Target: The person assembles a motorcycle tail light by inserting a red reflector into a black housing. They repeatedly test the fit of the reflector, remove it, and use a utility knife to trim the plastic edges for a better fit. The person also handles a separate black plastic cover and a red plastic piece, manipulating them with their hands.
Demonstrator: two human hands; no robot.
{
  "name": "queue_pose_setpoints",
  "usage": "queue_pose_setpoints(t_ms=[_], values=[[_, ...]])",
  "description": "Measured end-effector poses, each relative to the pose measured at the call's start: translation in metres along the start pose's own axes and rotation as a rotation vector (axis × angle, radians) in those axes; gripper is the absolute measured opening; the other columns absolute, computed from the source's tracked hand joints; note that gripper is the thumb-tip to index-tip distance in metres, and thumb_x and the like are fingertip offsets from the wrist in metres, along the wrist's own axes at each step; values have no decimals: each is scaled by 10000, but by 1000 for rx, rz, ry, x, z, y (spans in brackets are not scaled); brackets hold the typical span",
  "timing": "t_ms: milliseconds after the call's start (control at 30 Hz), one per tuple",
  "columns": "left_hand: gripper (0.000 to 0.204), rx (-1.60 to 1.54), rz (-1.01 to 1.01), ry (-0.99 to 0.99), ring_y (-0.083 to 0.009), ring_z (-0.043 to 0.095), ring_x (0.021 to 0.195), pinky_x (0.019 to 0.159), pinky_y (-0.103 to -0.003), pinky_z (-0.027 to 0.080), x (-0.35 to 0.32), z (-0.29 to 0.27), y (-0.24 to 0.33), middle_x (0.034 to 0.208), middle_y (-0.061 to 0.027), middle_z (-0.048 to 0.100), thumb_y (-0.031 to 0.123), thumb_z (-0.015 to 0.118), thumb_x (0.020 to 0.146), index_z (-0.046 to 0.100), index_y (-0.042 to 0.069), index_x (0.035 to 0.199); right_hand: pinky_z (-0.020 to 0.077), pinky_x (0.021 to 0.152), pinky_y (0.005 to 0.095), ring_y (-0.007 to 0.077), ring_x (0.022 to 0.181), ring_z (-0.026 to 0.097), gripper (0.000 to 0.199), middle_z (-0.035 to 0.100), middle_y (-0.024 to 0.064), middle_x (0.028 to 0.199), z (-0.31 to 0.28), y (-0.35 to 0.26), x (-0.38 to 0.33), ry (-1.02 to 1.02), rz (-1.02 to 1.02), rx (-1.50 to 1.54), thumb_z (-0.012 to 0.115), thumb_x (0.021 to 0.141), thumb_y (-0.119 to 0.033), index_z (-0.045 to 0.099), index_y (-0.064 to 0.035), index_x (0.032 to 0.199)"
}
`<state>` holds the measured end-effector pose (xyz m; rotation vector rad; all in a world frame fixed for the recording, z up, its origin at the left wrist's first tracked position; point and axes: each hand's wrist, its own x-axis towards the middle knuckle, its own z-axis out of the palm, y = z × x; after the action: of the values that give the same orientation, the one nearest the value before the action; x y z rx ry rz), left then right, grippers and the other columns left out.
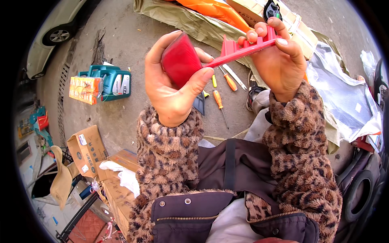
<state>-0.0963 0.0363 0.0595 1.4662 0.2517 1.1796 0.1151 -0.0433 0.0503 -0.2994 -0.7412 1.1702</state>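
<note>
I see my left hand (172, 87) clamped round the red lens (180, 60) of a red plastic part, my right hand (279, 60) pinching its ribbed bracket end (247, 46), held above concrete. Screwdrivers (221, 91) lie below; a green oil jug (111, 81) sits left, well apart.

concrete ground (121, 117); screwdrivers (221, 103), teal jug (113, 81), cardboard boxes (87, 150)

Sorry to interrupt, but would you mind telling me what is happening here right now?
A person in leopard-print sleeves holds a red plastic part up with both hands. The left hand grips its rounded red lens end, and the right hand holds the flat bracket end with its fingers. On the concrete below lie orange-handled screwdrivers, a green oil jug and cardboard boxes.
</note>
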Motion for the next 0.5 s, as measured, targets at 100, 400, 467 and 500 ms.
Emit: queue_pose_setpoints(t_ms=[100, 400, 467, 500], values=[[727, 0, 27, -44, -202, 661, 941, 842, -317, 543, 0, -2, -4, 1058, -157, 633, -81, 752, 803, 362, 5, 1412, 335, 1110, 467, 228, 1067, 530, 399, 541, 73, 1089, -2, -2, 0, -32, -18, -29, 552, 879, -143, 549, -88, 1274], [718, 8, -2, -41, -192, 654, 939, 840, -306, 534, -1, 2, -3, 1032, -143, 645, -72, 745, 813, 362, 8, 1415, 323, 1134, 471, 240, 1096, 514, 423, 529, 83, 1100, -3, -7, 0, -75, -41, -14, 546, 871, -120, 536, -68, 1291], [678, -8, -7, -26, -178, 649, 907, 820, -288, 530, -1, 3, -5, 1016, -135, 653, -34, 736, 842, 369, 8, 1410, 332, 1130, 468, 248, 1104, 512, 412, 534, 96, 1117, -3, -9, 0, -68, -38, -20, 540, 887, -110, 529, -53, 1295], [646, -44, -71, 21, -167, 642, 888, 805, -277, 526, -1, 3, -9, 1009, -132, 656, -8, 725, 861, 375, 7, 1405, 342, 1123, 468, 256, 1111, 516, 395, 538, 106, 1125, -3, -12, 0, 9, -55, -68, 535, 903, -109, 527, -42, 1292]])
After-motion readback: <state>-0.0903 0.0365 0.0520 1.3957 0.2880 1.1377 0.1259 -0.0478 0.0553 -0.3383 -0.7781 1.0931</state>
